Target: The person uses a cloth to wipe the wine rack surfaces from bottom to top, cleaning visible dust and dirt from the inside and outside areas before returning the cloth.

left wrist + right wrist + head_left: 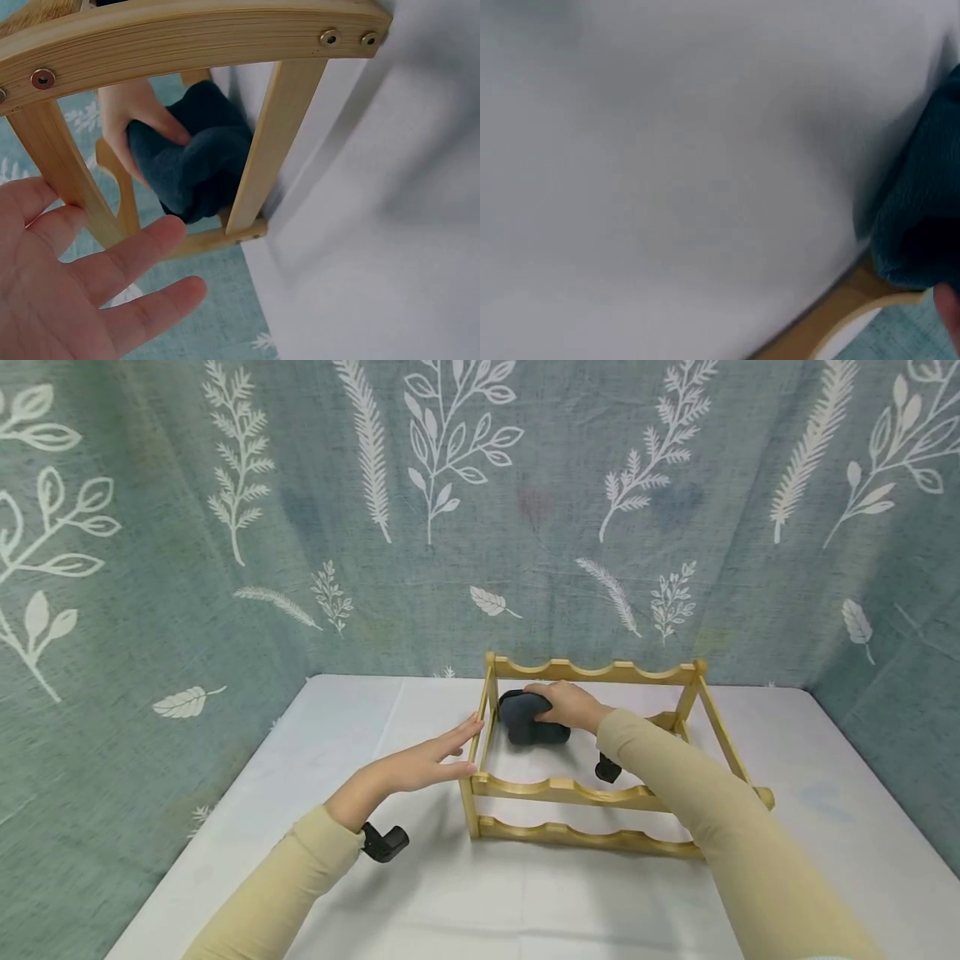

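A light wooden rack (564, 790) with scalloped rails stands on the white table. Inside its left end, my right hand (572, 705) grips a folded dark blue cloth (519, 720). Through the rack's end frame, the left wrist view shows the right thumb pressed against the bunched cloth (196, 166). The right wrist view catches only part of the cloth (922, 199) at its edge, beside a rail (844, 304). My left hand (422, 765) is at the rack's left side, fingers extended; in its wrist view some fingertips (64, 217) rest on a wooden bar.
The white table (352, 718) extends around the rack. Behind and beside it hangs a green-blue curtain (555, 593) with white leaf prints. Black wrist-worn devices show below the left wrist (386, 843) and the right wrist (607, 768).
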`<state>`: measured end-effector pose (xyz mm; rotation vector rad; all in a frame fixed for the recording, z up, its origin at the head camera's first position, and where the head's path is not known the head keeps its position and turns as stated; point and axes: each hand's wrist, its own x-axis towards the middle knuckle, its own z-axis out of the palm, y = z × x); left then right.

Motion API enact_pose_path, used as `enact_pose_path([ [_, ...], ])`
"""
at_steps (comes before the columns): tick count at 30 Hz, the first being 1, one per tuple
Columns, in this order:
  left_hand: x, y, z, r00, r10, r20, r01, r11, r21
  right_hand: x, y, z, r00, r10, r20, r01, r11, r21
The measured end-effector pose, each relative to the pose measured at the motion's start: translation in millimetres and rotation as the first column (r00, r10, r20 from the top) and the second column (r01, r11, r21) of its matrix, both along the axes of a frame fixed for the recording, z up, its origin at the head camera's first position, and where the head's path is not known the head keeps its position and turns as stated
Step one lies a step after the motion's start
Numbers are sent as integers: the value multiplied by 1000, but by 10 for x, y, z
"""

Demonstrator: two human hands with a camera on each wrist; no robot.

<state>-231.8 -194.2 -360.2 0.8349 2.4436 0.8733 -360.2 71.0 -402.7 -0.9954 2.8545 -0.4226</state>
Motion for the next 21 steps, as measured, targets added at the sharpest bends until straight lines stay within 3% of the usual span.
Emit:
enact_pose_path([
  [10,-13,34,-8,999,-25,-44,24,1000,-12,9,311,-122,998,-17,-65,15,999,-31],
  [15,-13,26,-5,998,-18,-66,17,1000,-10,78,538,-55,996,12,-88,-8,999,40],
  [21,0,15,-6,997,-16,-71,15,1000,-13,124,839,103,997,65,-30,-59,984,171],
])
